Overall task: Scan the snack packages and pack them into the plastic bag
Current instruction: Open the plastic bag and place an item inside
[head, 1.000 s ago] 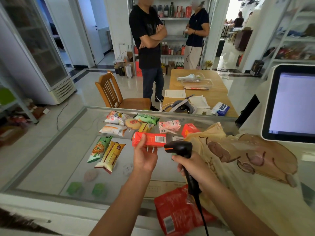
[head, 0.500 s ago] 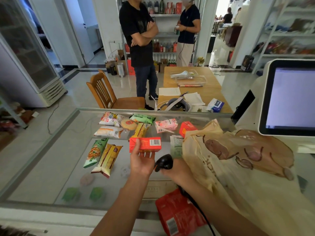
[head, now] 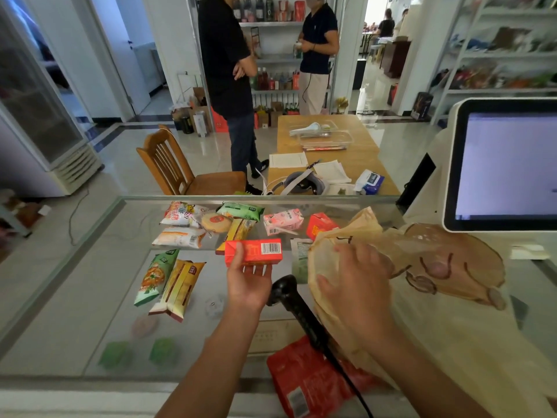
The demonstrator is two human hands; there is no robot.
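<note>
1. Plastic bag (head: 452,257): tan with brown print, crumpled under and to the right of the right hand (head: 358,285). Contents not visible.
2. Right hand spread on the bag's near rim; pinching or only pressing, cannot tell.
3. Left hand (head: 248,285) grips the orange-red carton (head: 253,251), barcode facing up, held level just left of the bag.
4. Scanner (head: 289,297) lies between the hands.

Red-orange box (head: 253,252) with black-and-white barcode (head: 270,248); tan plastic bag (head: 452,260) with brown drawing; black scanner (head: 289,297).

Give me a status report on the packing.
Left hand holds red box. Right hand on plastic bag, grip unclear. Scanner lying on counter between them.
</note>
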